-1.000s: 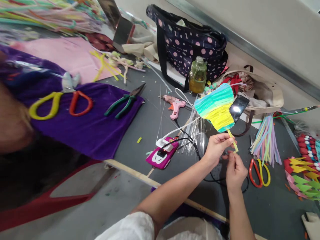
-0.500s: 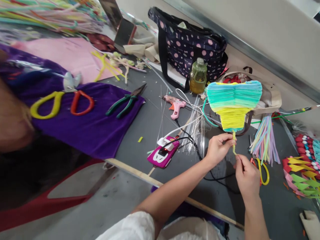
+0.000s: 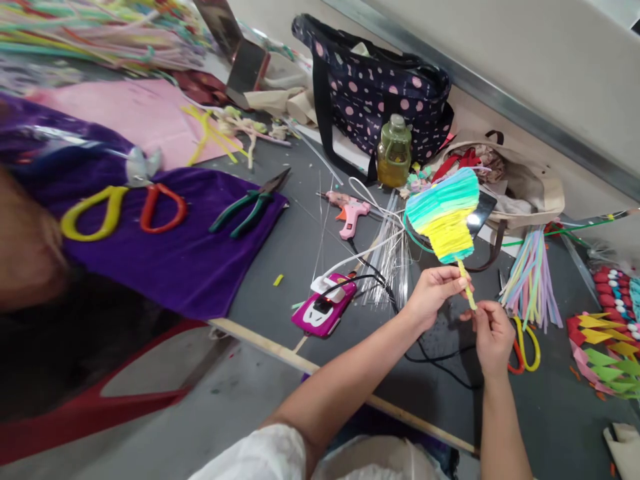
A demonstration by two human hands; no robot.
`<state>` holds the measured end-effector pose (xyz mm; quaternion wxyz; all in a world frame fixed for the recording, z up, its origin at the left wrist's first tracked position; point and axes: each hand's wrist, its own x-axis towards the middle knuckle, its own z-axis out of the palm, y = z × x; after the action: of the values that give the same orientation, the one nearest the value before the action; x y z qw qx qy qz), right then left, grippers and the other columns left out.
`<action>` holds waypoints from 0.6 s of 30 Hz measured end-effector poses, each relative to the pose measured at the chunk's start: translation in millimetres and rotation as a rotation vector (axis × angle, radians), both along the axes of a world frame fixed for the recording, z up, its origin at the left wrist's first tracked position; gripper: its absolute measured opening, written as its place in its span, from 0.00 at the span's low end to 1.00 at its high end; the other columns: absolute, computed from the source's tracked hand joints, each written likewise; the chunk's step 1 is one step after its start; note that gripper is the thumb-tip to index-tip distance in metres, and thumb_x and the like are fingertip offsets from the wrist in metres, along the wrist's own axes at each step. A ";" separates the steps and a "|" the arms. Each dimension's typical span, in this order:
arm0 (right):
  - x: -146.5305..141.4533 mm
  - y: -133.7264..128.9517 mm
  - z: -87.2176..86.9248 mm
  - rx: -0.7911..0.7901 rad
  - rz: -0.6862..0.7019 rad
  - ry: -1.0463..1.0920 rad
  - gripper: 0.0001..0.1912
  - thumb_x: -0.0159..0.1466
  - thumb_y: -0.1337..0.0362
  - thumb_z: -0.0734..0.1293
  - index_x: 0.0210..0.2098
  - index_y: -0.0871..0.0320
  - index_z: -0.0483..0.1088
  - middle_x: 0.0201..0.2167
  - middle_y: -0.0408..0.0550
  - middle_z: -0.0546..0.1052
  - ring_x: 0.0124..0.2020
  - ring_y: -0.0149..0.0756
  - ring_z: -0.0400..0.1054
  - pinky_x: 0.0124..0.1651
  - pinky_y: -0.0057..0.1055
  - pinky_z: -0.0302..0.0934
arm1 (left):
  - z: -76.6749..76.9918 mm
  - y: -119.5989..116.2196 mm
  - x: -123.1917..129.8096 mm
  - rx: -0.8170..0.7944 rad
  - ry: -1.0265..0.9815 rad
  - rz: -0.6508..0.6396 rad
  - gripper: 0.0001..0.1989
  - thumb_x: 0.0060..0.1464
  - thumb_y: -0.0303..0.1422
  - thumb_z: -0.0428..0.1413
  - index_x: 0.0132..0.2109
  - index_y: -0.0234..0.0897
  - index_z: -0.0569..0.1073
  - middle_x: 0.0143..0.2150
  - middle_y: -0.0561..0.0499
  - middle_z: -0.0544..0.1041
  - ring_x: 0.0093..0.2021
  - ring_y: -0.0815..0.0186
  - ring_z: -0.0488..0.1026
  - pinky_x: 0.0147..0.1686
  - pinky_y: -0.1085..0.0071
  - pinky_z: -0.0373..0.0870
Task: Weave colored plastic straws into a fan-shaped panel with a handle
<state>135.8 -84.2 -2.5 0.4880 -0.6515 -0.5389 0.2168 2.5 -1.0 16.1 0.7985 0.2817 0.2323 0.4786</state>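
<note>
A fan-shaped pipe-cleaner piece, blue and teal at its wide top and yellow below, is held tilted over the table. Its thin stem is wrapped in yellow. My left hand pinches that stem between thumb and fingers, just under the teal lower edge. Below it, my right hand has its fingers curled and closed at the stem's lower end; the fingertips partly hide what they grip. Yellow-and-red-handled scissors lie beside my right hand, and loose pastel pipe cleaners are just beyond.
A pink glue gun, thin wires and a magenta power strip with cables lie to the left. Pliers and large scissors rest on purple cloth. A patterned bag and a bottle stand behind. Another person's arm is at far left.
The fan-shaped piece has turned and tilted left, now seen more obliquely, and its stem slants. My right hand has shifted slightly up, its fingers changing position at the stem's end.
</note>
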 end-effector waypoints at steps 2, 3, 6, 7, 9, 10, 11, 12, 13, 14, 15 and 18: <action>-12.7 1.3 -4.5 0.019 -0.039 0.071 0.12 0.65 0.55 0.64 0.32 0.58 0.68 0.21 0.42 0.76 0.17 0.29 0.62 0.24 0.26 0.57 | -1.8 0.3 0.9 -0.029 0.001 0.015 0.14 0.41 0.38 0.68 0.30 0.30 0.78 0.27 0.48 0.77 0.26 0.70 0.71 0.31 0.73 0.67; -19.4 1.5 -6.5 0.032 -0.067 0.094 0.12 0.65 0.55 0.64 0.33 0.58 0.68 0.21 0.42 0.76 0.17 0.28 0.60 0.23 0.26 0.57 | -2.4 0.4 1.4 -0.042 0.006 0.027 0.14 0.41 0.37 0.68 0.30 0.30 0.78 0.27 0.48 0.77 0.26 0.70 0.71 0.30 0.73 0.67; -37.3 0.3 -12.8 0.076 -0.163 0.142 0.12 0.65 0.56 0.65 0.34 0.59 0.68 0.22 0.43 0.77 0.16 0.27 0.60 0.23 0.25 0.58 | -2.7 -0.2 2.7 -0.072 0.032 0.072 0.14 0.40 0.37 0.68 0.30 0.30 0.78 0.27 0.48 0.77 0.26 0.70 0.71 0.29 0.74 0.67; -41.4 -0.5 -15.1 0.085 -0.194 0.150 0.12 0.64 0.56 0.65 0.34 0.59 0.69 0.22 0.44 0.78 0.16 0.27 0.61 0.23 0.25 0.58 | -2.3 -0.5 3.1 -0.076 0.046 0.090 0.14 0.40 0.37 0.68 0.30 0.30 0.78 0.27 0.48 0.77 0.26 0.70 0.71 0.29 0.74 0.67; -45.8 -2.8 -19.3 0.084 -0.246 0.142 0.13 0.64 0.55 0.65 0.34 0.60 0.70 0.23 0.46 0.79 0.16 0.28 0.63 0.23 0.26 0.59 | -1.0 -1.3 3.8 -0.066 0.079 0.130 0.13 0.41 0.37 0.68 0.31 0.30 0.79 0.28 0.48 0.77 0.26 0.70 0.71 0.29 0.74 0.67; -46.3 -4.2 -21.0 0.077 -0.262 0.123 0.13 0.64 0.55 0.66 0.35 0.60 0.71 0.24 0.47 0.79 0.17 0.29 0.65 0.23 0.26 0.61 | -0.1 -1.7 4.1 -0.052 0.096 0.150 0.13 0.41 0.37 0.68 0.31 0.30 0.79 0.28 0.48 0.77 0.26 0.70 0.71 0.29 0.74 0.67; -45.7 -5.7 -22.3 0.069 -0.272 0.094 0.14 0.64 0.55 0.66 0.36 0.61 0.72 0.24 0.48 0.79 0.19 0.31 0.68 0.24 0.27 0.62 | 0.7 -1.9 4.4 -0.034 0.111 0.171 0.13 0.41 0.37 0.68 0.31 0.30 0.79 0.28 0.48 0.77 0.27 0.70 0.71 0.29 0.74 0.68; -44.5 -7.2 -22.9 0.061 -0.274 0.058 0.14 0.64 0.55 0.66 0.36 0.61 0.73 0.25 0.48 0.80 0.21 0.33 0.71 0.26 0.28 0.64 | 1.4 -2.2 4.7 -0.012 0.126 0.189 0.13 0.41 0.37 0.68 0.30 0.31 0.79 0.28 0.48 0.77 0.27 0.70 0.71 0.30 0.74 0.68; -42.8 -8.8 -22.7 0.056 -0.269 0.016 0.14 0.64 0.55 0.66 0.37 0.61 0.74 0.25 0.49 0.80 0.24 0.35 0.73 0.28 0.29 0.66 | 2.0 -2.4 5.0 0.012 0.140 0.205 0.13 0.41 0.37 0.67 0.30 0.31 0.79 0.28 0.48 0.77 0.27 0.70 0.71 0.30 0.74 0.69; -40.9 -10.3 -21.7 0.054 -0.257 -0.030 0.14 0.64 0.56 0.66 0.37 0.61 0.74 0.26 0.49 0.81 0.26 0.36 0.75 0.31 0.29 0.67 | 2.2 -2.6 5.3 0.037 0.155 0.220 0.13 0.41 0.38 0.67 0.29 0.31 0.79 0.27 0.49 0.77 0.27 0.69 0.71 0.30 0.74 0.69; -38.9 -11.7 -19.8 0.055 -0.240 -0.078 0.14 0.64 0.56 0.65 0.37 0.61 0.75 0.26 0.49 0.81 0.27 0.37 0.76 0.32 0.29 0.67 | 2.0 -2.8 5.6 0.062 0.170 0.234 0.13 0.42 0.38 0.67 0.29 0.31 0.79 0.27 0.49 0.77 0.27 0.69 0.71 0.30 0.73 0.70; -32.4 -14.6 -9.4 0.065 -0.171 -0.216 0.11 0.65 0.59 0.65 0.37 0.60 0.76 0.26 0.48 0.81 0.26 0.36 0.76 0.33 0.28 0.67 | -1.0 -3.1 6.1 0.137 0.232 0.269 0.13 0.43 0.39 0.66 0.29 0.32 0.79 0.27 0.49 0.77 0.28 0.67 0.71 0.31 0.72 0.71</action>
<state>103.4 -98.8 -11.9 0.4645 -0.6986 -0.5375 0.0853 8.6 -4.1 15.1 0.6743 0.3550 0.3250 0.5601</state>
